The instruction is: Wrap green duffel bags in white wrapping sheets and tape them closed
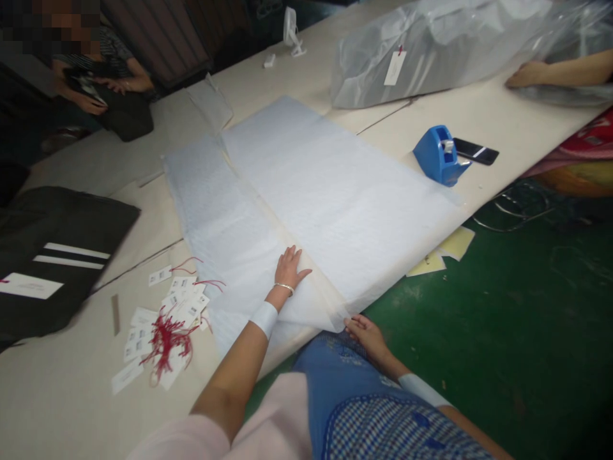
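Two large, thin, whitish translucent sheets, perhaps plastic bags, lie flat on the table before me. The right sheet and the left sheet meet along a narrow strip that runs away from me. My left hand rests palm down near that strip, fingers spread. At the table's front edge my right hand pinches the near corner of the sheet between thumb and fingers. Left of my left arm lies a heap of white hang tags with red strings.
A blue tape dispenser and a phone sit at the right. A dark folded garment lies at far left. A co-worker's hand touches a bagged grey garment. Another person handles dark cloth. A small white fan stands behind.
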A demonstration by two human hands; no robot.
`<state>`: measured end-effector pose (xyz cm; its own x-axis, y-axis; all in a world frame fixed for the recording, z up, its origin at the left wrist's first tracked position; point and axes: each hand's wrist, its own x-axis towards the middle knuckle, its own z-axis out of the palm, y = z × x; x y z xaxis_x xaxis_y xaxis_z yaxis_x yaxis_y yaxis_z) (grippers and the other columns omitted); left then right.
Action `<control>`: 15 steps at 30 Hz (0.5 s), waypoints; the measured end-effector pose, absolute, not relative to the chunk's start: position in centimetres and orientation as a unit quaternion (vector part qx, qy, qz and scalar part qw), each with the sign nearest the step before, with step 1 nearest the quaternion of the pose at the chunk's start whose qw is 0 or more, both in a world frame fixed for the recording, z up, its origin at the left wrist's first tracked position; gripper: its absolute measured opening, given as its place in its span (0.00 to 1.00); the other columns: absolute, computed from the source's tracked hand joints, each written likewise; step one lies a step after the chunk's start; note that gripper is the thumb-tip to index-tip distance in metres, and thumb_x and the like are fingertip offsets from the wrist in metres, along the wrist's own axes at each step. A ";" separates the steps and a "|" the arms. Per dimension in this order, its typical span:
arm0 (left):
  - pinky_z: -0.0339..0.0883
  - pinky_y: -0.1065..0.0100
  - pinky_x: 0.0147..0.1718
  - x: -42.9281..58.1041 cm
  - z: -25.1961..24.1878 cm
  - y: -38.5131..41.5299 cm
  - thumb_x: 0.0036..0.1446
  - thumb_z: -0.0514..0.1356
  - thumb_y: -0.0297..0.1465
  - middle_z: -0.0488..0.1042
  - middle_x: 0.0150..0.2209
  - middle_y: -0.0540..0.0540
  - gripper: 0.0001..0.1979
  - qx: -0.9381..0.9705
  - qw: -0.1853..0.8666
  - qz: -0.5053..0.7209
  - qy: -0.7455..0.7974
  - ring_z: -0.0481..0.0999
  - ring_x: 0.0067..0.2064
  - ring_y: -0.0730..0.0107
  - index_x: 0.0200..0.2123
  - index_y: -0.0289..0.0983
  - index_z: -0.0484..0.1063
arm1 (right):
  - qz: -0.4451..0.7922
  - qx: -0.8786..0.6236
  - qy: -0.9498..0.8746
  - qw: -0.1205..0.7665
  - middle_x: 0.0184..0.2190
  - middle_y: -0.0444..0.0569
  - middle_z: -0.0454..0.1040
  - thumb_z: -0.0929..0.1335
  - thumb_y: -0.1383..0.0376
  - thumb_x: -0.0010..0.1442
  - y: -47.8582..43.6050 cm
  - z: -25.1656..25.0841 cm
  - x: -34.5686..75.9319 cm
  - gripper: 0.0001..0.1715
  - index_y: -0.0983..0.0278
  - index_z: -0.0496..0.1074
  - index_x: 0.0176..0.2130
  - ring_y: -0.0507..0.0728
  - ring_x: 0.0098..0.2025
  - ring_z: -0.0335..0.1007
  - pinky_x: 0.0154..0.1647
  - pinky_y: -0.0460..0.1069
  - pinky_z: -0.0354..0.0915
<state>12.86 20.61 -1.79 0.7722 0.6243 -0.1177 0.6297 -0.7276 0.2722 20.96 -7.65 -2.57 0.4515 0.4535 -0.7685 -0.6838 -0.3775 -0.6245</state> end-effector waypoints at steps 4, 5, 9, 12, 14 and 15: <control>0.46 0.51 0.66 12.6 -1.6 20.6 0.58 0.59 0.48 0.47 0.69 0.37 0.38 0.930 0.148 -0.038 0.334 0.45 0.70 0.51 0.66 0.36 0.54 | 0.525 -0.652 0.086 0.541 0.28 0.45 0.76 0.79 0.53 0.35 -7.8 -2.1 21.2 0.25 0.64 0.74 0.32 0.52 0.29 0.70 0.27 0.45 0.62; 0.45 0.51 0.66 12.6 -1.4 20.6 0.58 0.59 0.49 0.46 0.70 0.37 0.39 0.930 0.147 -0.047 0.334 0.44 0.70 0.50 0.66 0.36 0.53 | 0.529 -0.651 0.085 0.538 0.28 0.45 0.76 0.79 0.53 0.35 -7.9 -2.2 21.3 0.26 0.64 0.74 0.32 0.52 0.29 0.70 0.27 0.44 0.62; 0.42 0.50 0.66 13.0 -0.7 20.9 0.55 0.61 0.50 0.41 0.71 0.37 0.45 0.926 0.148 -0.091 0.335 0.40 0.71 0.50 0.68 0.35 0.48 | 0.548 -0.649 0.060 0.524 0.28 0.45 0.75 0.78 0.51 0.36 -7.7 -2.6 21.4 0.27 0.64 0.74 0.33 0.52 0.30 0.69 0.28 0.44 0.61; 0.40 0.50 0.66 13.2 0.4 20.6 0.54 0.62 0.48 0.38 0.71 0.37 0.47 0.927 0.151 -0.123 0.322 0.37 0.71 0.50 0.69 0.34 0.46 | 0.536 -0.663 0.045 0.522 0.23 0.43 0.72 0.77 0.49 0.36 -7.5 -1.9 20.9 0.26 0.64 0.73 0.29 0.52 0.27 0.67 0.25 0.45 0.59; 0.42 0.49 0.66 12.7 1.0 20.2 0.52 0.61 0.48 0.37 0.71 0.37 0.48 0.928 0.141 -0.145 0.313 0.38 0.71 0.50 0.69 0.33 0.46 | 0.516 -0.678 0.030 0.522 0.19 0.43 0.70 0.77 0.49 0.35 -7.5 -1.1 20.8 0.25 0.63 0.72 0.25 0.52 0.23 0.65 0.22 0.46 0.57; 0.44 0.48 0.65 12.2 0.7 20.2 0.50 0.61 0.48 0.37 0.71 0.37 0.49 0.927 0.133 -0.155 0.313 0.38 0.71 0.48 0.69 0.33 0.46 | 0.506 -0.686 0.019 0.522 0.18 0.42 0.69 0.77 0.49 0.35 -7.4 -0.8 21.2 0.24 0.63 0.71 0.24 0.52 0.21 0.64 0.21 0.46 0.57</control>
